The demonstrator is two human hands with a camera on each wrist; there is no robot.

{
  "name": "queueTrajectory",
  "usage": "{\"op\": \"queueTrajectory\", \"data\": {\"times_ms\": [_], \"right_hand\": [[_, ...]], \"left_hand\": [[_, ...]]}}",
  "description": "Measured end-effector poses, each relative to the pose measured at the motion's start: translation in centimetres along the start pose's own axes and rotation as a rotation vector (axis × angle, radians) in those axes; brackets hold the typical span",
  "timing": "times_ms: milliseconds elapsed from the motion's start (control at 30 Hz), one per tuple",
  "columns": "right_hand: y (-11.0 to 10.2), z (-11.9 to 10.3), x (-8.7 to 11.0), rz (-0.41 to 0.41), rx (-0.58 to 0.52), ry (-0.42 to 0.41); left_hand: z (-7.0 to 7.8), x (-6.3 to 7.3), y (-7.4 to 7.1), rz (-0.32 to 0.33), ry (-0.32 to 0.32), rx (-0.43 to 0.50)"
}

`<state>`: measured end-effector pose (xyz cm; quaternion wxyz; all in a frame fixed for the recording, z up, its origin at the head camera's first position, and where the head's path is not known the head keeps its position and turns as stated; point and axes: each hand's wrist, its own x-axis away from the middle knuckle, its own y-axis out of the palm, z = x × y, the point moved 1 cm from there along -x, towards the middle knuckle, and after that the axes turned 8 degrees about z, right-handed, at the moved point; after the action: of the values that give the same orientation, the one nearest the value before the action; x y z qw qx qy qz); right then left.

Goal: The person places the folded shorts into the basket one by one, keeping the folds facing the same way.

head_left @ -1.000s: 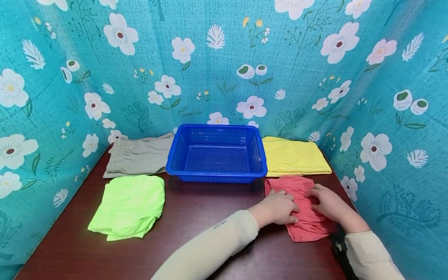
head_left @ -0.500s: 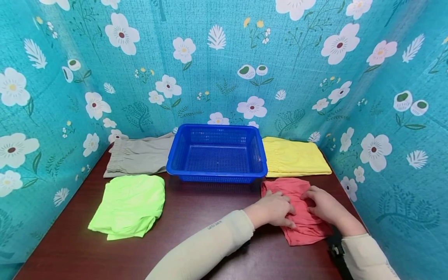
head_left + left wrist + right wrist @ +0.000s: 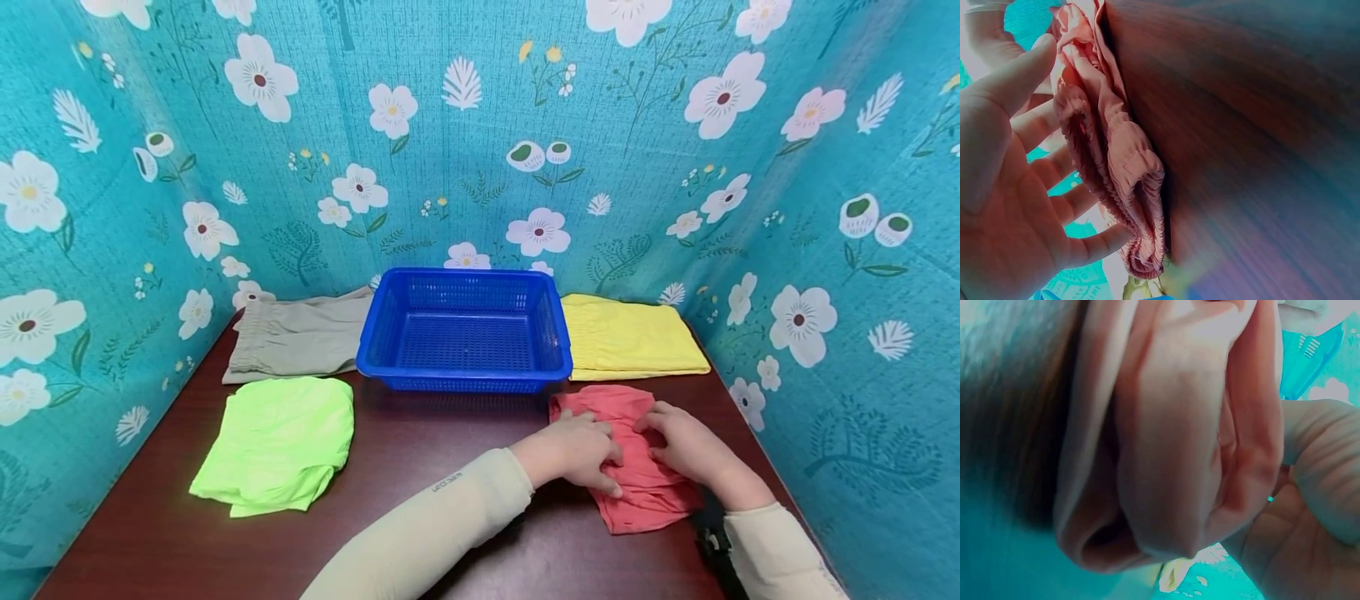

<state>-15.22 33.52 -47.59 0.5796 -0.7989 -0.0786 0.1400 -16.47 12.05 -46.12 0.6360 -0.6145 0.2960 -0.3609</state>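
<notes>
A folded red garment (image 3: 630, 408) lies on the table at the front right, its layers wrinkled. Spread fingers of my left hand (image 3: 577, 450) rest on its left side. My right hand (image 3: 693, 446) lies over its right side, fingers slightly bent and touching the cloth. The left wrist view shows the gathered elastic waistband (image 3: 1138, 162) of the garment, with the left hand's fairly straight fingers (image 3: 1094, 247) against it. Thick folded layers (image 3: 1172, 437) of the same garment fill the right wrist view, and the right hand's fingertips are hidden behind them.
A blue perforated basket (image 3: 465, 373) stands at the back centre of the dark wooden table (image 3: 420, 450). Left of it lie folded grey pants (image 3: 300, 333), with a neon green garment (image 3: 281, 442) in front. Folded yellow cloth (image 3: 633, 337) sits right of the basket. Floral curtains enclose the table.
Both hands have moved left and slightly toward the front of the table, and the red garment has slid along under them. The basket and other clothes stay put.
</notes>
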Motion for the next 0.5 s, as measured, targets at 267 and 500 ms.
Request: {"op": "queueTrajectory", "data": {"times_ms": [267,500], "right_hand": [[0.2,-0.8,0.1,0.013,-0.006,0.008],[0.3,-1.7,0.1,0.013,0.001,0.016]], "left_hand": [[-0.4,0.5,0.1,-0.001,0.006,0.004],[-0.7,1.2,0.0,0.006,0.004,0.012]]}}
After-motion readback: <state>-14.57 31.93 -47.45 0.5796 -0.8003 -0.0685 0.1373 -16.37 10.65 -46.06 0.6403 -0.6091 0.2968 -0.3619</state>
